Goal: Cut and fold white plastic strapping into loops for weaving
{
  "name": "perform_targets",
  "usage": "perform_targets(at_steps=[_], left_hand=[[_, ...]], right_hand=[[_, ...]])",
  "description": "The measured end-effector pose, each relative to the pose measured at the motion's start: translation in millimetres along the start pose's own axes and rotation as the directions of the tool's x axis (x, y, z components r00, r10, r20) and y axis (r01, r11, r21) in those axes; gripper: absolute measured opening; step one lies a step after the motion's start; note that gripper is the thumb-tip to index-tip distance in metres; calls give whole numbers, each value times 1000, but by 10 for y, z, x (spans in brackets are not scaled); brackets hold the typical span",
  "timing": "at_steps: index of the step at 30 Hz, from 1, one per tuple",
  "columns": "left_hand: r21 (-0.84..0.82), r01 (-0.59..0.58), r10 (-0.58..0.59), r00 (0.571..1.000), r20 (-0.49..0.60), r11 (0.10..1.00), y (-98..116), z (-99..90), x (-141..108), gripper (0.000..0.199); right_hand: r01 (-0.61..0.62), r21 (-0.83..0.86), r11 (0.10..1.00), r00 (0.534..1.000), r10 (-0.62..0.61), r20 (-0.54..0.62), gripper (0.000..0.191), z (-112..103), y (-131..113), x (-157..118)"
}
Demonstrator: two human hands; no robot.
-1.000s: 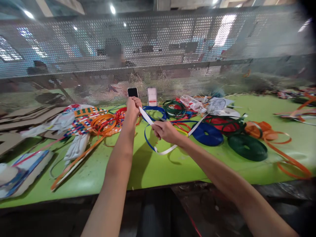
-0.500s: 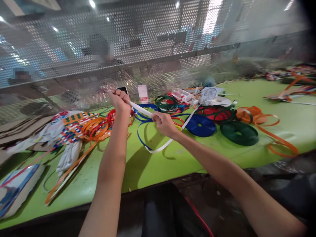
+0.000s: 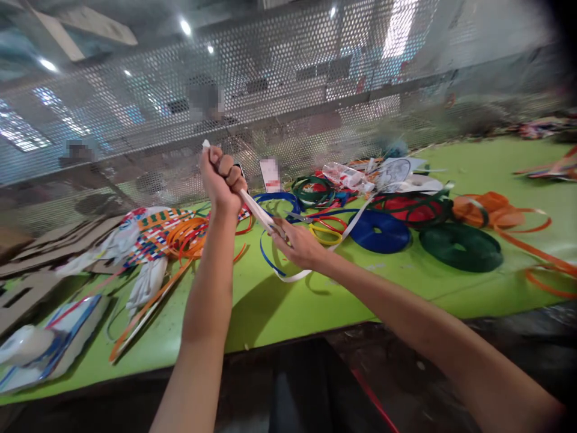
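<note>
My left hand, raised above the bench, is closed in a fist around a white strap, whose tip pokes out over the top of the fist. Lower and to the right, my right hand has the same strap between its fingers, which look looser and partly stretched along it. Between the hands the strap runs taut and slanting. Its tail loops down beneath my right hand and back toward the coils. Behind my right hand lie yellow-handled scissors. A roll of blue strap is just right of them.
A dark green roll and orange straps lie rightward on the green bench. At left are a woven multicolour piece, an orange coil and cardboard. A perforated metal screen stands behind.
My right hand's fingers have loosened from a tight fist and lie more along the strap. The strap's tip now shows above my left fist. The view has shifted left.
</note>
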State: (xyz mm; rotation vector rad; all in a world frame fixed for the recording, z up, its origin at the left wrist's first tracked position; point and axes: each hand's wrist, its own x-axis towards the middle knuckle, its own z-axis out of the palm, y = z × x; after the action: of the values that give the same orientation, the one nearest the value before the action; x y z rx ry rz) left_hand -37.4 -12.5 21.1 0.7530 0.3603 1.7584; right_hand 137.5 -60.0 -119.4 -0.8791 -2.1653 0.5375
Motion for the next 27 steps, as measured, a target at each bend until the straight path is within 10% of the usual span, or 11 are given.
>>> perform_targets(at_steps=[12,27], left_hand=[[136,71,-69,997,-19,988,-927,285,-352,46],[-23,14,-15,998,-66,1000,-398,22,12,39]], right_hand=[[-42,592,805,937,238,-256,50,16,108,169],[-83,73,994,977,96,-192,22,3,44,103]])
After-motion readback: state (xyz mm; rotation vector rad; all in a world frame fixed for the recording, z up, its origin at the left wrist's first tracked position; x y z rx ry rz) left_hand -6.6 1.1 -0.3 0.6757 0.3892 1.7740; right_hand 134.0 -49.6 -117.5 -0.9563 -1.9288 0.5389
